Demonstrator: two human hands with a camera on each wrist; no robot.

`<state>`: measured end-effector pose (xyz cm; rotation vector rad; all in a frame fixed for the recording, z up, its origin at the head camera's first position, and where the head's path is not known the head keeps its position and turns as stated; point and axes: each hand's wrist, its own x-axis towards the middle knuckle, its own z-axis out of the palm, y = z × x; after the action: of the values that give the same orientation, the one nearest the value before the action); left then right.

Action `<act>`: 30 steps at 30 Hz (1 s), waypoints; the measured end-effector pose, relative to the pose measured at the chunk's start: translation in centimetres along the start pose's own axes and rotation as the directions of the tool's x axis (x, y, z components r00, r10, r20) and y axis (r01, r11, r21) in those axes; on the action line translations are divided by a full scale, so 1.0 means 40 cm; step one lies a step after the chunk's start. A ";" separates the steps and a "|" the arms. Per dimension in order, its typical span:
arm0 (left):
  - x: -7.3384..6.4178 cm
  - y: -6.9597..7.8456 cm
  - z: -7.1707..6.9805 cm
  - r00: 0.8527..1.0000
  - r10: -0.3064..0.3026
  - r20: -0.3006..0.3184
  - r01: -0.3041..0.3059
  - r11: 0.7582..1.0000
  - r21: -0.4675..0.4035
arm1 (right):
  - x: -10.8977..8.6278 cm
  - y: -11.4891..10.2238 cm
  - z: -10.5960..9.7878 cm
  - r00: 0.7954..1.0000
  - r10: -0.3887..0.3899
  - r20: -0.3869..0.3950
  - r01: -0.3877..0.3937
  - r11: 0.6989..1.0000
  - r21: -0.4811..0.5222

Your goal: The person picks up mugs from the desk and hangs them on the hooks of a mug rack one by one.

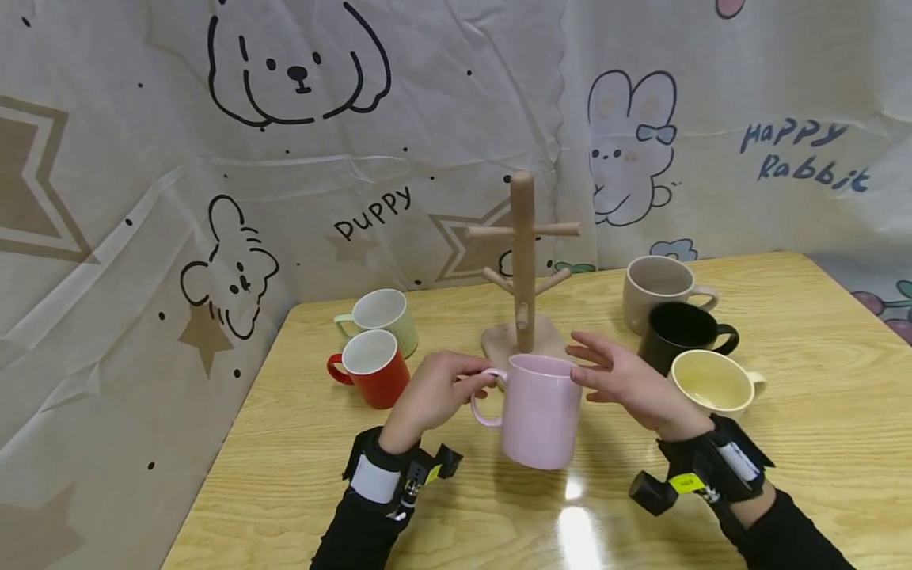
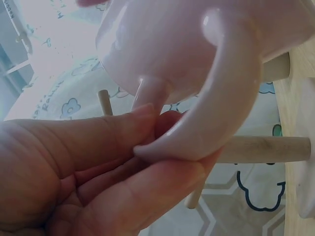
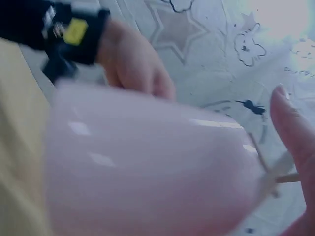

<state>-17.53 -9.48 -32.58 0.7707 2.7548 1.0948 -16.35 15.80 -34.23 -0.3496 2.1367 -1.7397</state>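
A pink mug [image 1: 541,416] is held upright in front of a wooden mug tree [image 1: 523,261], its handle pointing left. My left hand [image 1: 445,388] pinches that handle [image 2: 236,93] between thumb and fingers, as the left wrist view shows close up. On the other side, my right hand [image 1: 627,380] has its fingers spread and fairly straight, with fingertips right at the mug's rim. In the right wrist view the mug's side [image 3: 147,162] fills much of the picture, and the right thumb [image 3: 290,123] stands off from it.
At the left stand a red mug [image 1: 378,372] and a pale green mug [image 1: 399,324]. On the right are a grey-beige mug [image 1: 637,297], a black mug [image 1: 659,340] and a yellow mug [image 1: 712,400], close to my right wrist. A printed curtain [image 1: 442,103] hangs behind the wooden table [image 1: 271,491].
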 end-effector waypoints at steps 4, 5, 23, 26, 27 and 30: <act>0.001 0.000 -0.002 1.000 -0.012 -0.008 0.013 1.000 0.015 | 0.012 0.022 0.044 0.999 0.033 0.006 -0.034 0.987 0.154; 0.002 0.000 -0.003 1.000 -0.016 -0.010 0.016 1.000 0.019 | 0.015 0.027 0.058 0.999 0.035 -0.005 -0.033 0.982 0.184; 0.010 -0.001 -0.003 0.997 -0.054 -0.062 0.058 0.996 0.068 | 0.037 0.059 0.172 0.960 0.046 -0.276 0.051 0.941 0.334; -0.002 0.006 -0.018 0.990 -0.094 -0.105 0.096 0.995 0.017 | 0.032 0.060 0.179 0.945 -0.014 -0.326 0.146 0.912 0.383; -0.007 0.009 -0.025 0.985 -0.113 -0.130 0.113 0.994 -0.007 | 0.030 0.061 0.181 0.935 -0.040 -0.353 0.193 0.892 0.409; -0.022 0.010 -0.048 0.966 -0.160 -0.204 0.154 0.987 -0.045 | 0.027 0.061 0.186 0.883 -0.110 -0.456 0.347 0.808 0.476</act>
<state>-17.08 -10.86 -30.99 0.4476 2.9004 1.2431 -14.05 9.26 -38.05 -0.0909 1.7598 -2.6739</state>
